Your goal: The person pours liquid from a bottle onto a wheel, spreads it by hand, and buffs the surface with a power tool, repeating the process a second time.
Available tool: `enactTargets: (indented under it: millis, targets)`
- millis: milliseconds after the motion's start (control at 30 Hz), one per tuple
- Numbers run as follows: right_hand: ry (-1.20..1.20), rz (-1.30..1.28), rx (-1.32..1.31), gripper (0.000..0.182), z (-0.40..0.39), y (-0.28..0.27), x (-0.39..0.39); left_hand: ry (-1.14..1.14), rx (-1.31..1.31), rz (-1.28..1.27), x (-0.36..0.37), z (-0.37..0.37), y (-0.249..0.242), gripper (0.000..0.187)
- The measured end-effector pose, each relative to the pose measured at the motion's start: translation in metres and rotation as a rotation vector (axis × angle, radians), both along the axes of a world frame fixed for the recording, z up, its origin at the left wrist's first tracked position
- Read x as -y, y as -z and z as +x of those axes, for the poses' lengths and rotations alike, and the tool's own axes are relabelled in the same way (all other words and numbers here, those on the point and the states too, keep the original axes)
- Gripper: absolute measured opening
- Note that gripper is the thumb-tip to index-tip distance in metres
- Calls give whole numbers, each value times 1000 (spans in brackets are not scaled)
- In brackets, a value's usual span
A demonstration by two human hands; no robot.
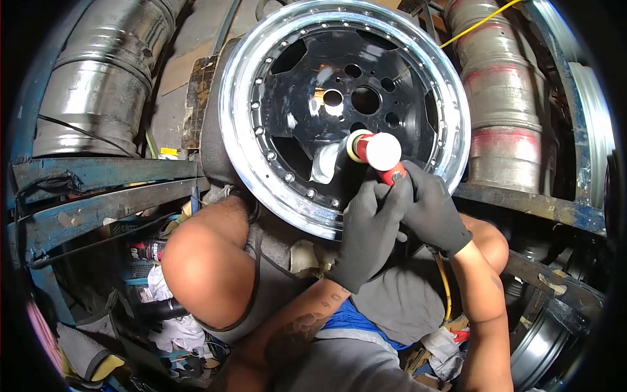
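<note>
In front of me lies a large wheel rim (307, 108) with a glossy black face, several bolts round its edge and a polished silver lip. Over its lower face is a red hand tool (393, 175) with a round white top and a pale ring-shaped end pointing left. My right hand (436, 208), in a dark glove, is closed round the tool's lower part. Gloved too, my left hand (371, 228) is closed against it from the left, its fingers partly hidden. A yellow hose (447, 287) hangs below my right hand.
Stacked metal wheel barrels stand at left (81, 104) and right (503, 98). Blue metal frame bars (117, 173) flank my knees. Another yellow hose stretch (480, 25) crosses the upper right. Cloths and a dark can (147, 250) lie low on the left.
</note>
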State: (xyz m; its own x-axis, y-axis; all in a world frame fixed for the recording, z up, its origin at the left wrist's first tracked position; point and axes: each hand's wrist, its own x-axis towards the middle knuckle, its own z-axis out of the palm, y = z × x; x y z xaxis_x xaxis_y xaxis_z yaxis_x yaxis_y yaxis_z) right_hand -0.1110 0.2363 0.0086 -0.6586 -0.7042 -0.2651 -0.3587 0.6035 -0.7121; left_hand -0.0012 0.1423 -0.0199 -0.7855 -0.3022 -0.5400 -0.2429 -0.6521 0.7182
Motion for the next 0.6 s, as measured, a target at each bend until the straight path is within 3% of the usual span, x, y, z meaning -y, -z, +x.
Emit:
enactTargets:
  millis: [333,600]
  targets:
    - [76,-61,215,35,-2,-2,10,51,-9,-19,17,-3,-12,42]
    - [-60,-1,135,30,0,4,8,-24,5,9,10,10,-11,40]
